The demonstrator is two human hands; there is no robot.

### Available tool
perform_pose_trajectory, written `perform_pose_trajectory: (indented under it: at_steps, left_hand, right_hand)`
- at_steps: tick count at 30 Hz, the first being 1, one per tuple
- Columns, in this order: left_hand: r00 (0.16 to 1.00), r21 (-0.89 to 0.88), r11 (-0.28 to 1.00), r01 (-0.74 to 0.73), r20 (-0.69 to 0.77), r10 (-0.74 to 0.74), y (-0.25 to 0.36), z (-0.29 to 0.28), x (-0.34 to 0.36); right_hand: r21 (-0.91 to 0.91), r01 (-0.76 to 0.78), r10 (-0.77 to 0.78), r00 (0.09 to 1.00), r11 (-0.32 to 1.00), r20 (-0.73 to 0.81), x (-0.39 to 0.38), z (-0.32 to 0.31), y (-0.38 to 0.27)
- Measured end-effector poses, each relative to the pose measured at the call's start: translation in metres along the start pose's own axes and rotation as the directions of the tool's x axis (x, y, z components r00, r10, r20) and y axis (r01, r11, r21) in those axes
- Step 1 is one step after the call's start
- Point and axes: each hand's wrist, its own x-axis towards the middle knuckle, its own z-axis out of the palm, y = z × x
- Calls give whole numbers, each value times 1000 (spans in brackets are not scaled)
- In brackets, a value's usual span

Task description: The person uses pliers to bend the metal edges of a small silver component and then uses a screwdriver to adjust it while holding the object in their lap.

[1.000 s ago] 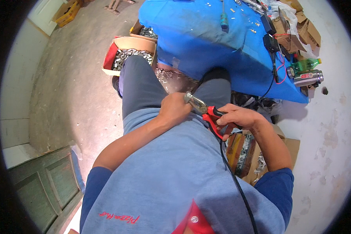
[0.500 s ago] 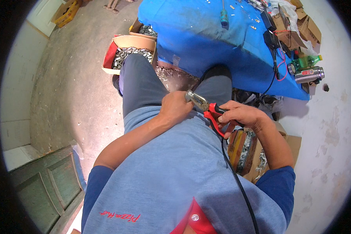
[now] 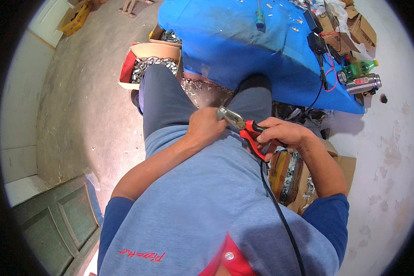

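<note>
My right hand (image 3: 285, 133) is wrapped round the handles of pliers (image 3: 235, 119) with red and black grips. Their metal jaws point left, toward my left hand (image 3: 205, 124). That hand is closed, knuckles up, in front of my lap. A small grey metal piece (image 3: 221, 113) shows at its thumb side, where the jaw tips meet it. My fingers hide the rest of the piece, so its kind cannot be told. A black cable (image 3: 280, 209) runs down over my shirt from just below the pliers' handles.
Ahead stands a blue-covered table (image 3: 248, 55) bearing a screwdriver (image 3: 260, 19). A cardboard box (image 3: 125, 73) of small metal pieces is beside my left knee. On the right are a steel flask (image 3: 363, 84), a green bottle (image 3: 358, 69) and black adapters (image 3: 315, 42). Another carton (image 3: 345, 172) sits by my right elbow.
The view has shifted slightly, so the table and boxes appear a little further left. Both hands and the pliers keep nearly the same pose, with the jaws still at the metal piece.
</note>
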Motion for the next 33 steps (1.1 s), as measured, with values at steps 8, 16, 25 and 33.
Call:
perform_pose_trajectory:
  at_steps: [8, 16, 25, 33]
  left_hand:
    - [986, -136, 991, 9, 167, 14, -2, 0, 1]
    - [930, -680, 728, 92, 319, 180, -3, -3, 2]
    - [840, -551, 797, 247, 531, 107, -21, 1, 8]
    - [825, -532, 810, 246, 554, 112, -12, -5, 8]
  right_hand:
    - [-77, 473, -462, 793, 878, -397, 31, 7, 8]
    - [-213, 667, -688, 613, 714, -390, 75, 28, 15]
    - [-206, 693, -709, 594, 691, -380, 89, 30, 12]
    - [-149, 583, -589, 706, 799, -393, 87, 24, 3]
